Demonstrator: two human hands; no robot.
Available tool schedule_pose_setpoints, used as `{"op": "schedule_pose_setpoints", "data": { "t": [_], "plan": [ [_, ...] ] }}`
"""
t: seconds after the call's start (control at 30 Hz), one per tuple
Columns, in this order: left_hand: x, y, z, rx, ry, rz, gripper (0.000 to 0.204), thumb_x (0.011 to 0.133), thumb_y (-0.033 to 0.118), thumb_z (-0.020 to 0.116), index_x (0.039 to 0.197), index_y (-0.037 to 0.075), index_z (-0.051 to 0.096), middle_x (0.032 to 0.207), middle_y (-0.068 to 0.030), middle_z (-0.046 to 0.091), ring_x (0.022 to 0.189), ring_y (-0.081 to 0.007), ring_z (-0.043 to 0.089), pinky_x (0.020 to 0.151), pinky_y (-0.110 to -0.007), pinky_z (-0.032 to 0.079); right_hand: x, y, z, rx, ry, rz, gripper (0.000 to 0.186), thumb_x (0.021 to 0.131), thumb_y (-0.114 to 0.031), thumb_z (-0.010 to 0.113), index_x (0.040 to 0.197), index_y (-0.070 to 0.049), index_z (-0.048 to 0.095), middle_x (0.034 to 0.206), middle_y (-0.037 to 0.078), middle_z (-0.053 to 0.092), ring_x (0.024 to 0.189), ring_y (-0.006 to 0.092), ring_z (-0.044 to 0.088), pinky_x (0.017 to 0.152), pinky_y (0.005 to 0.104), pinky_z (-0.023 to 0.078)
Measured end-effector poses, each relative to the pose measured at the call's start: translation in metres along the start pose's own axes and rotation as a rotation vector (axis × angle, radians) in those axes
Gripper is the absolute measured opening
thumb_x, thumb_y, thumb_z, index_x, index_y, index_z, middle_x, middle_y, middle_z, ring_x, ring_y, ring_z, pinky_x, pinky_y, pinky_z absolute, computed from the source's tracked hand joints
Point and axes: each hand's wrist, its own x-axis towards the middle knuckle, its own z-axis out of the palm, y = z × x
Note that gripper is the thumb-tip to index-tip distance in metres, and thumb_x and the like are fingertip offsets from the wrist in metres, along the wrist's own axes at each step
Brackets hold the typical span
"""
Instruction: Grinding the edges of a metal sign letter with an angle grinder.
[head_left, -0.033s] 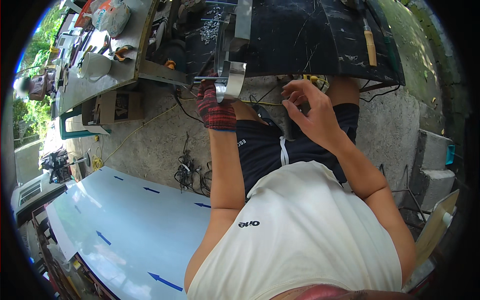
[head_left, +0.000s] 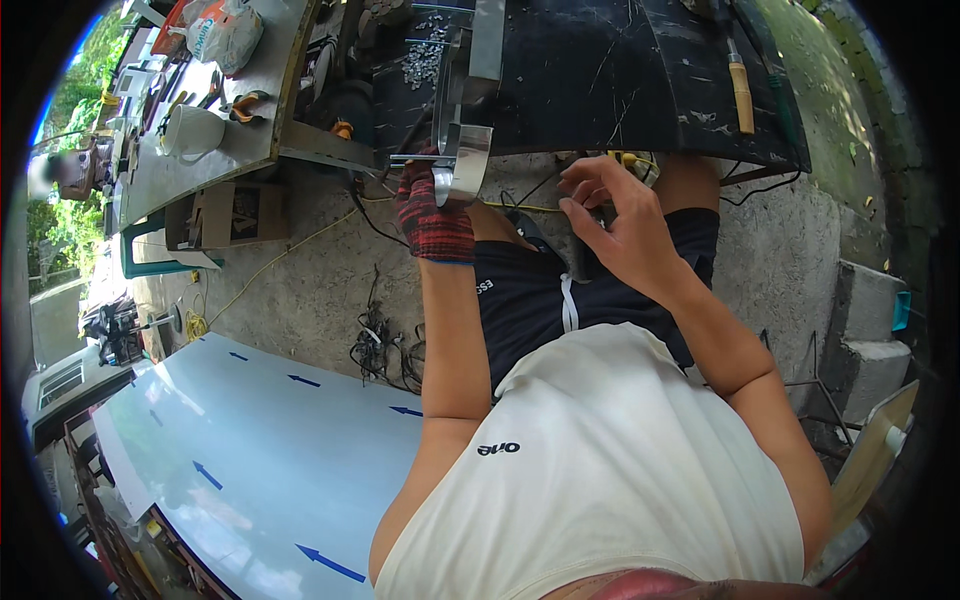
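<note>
My left hand (head_left: 435,215), in a red and black knit glove, is closed on a shiny bent metal strip piece (head_left: 468,170) at the near edge of the black table. A thin metal rod (head_left: 420,157) sticks out leftward from this piece, just above the gloved fingers. Bare and raised over my lap, my right hand (head_left: 620,215) has loosely curled fingers, with a gap between thumb and forefinger. Nothing shows between them. Beyond the left hand, the metal strip runs on along the black table (head_left: 590,80), beside a scatter of small metal bits (head_left: 424,62).
A wooden-handled tool (head_left: 740,95) lies at the table's right. On the left workbench (head_left: 235,145) are a white cup (head_left: 192,132), orange-handled pliers (head_left: 245,105) and a plastic bag (head_left: 228,38). Cables (head_left: 372,345) lie on the floor near a white sheet with blue arrows (head_left: 270,440).
</note>
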Motion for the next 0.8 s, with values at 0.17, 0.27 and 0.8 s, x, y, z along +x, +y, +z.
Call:
{"op": "schedule_pose_setpoints", "data": {
  "t": [0.17,0.27,0.8],
  "plan": [
    [0.024,-0.022,-0.049,0.351,-0.157,0.249,0.031,0.105,0.023,0.049,0.125,0.002,0.059,0.121,-0.0166,0.065,0.111,-0.0338,0.065,0.095,-0.048,0.056,0.021,-0.02,0.016,0.01,-0.027,-0.167,0.026,0.088,-0.008,0.072,0.11,-0.002,0.06,0.098,0.01,0.067,0.08,0.0193,0.067,0.074,0.0317,0.056],
    [0.016,-0.012,-0.02,0.204,-0.197,0.11,0.04,0.106,0.029,0.045,0.132,0.0,0.052,0.13,-0.0231,0.059,0.116,-0.0427,0.062,0.101,-0.056,0.055,0.02,-0.016,0.019,0.055,-0.024,-0.152,0.025,0.088,-0.008,0.072,0.109,-0.002,0.06,0.097,0.01,0.067,0.08,0.0202,0.067,0.072,0.0322,0.055],
    [0.012,0.025,-0.007,-0.789,-0.483,-0.438,0.06,0.102,0.034,0.049,0.145,-0.006,0.035,0.14,-0.0351,0.044,0.132,-0.0519,0.045,0.112,-0.062,0.043,-0.026,0.008,0.019,0.006,-0.171,0.047,0.023,0.088,-0.003,0.069,0.109,-0.002,0.06,0.098,0.008,0.067,0.085,0.018,0.065,0.079,0.0306,0.052]
  ]
}}
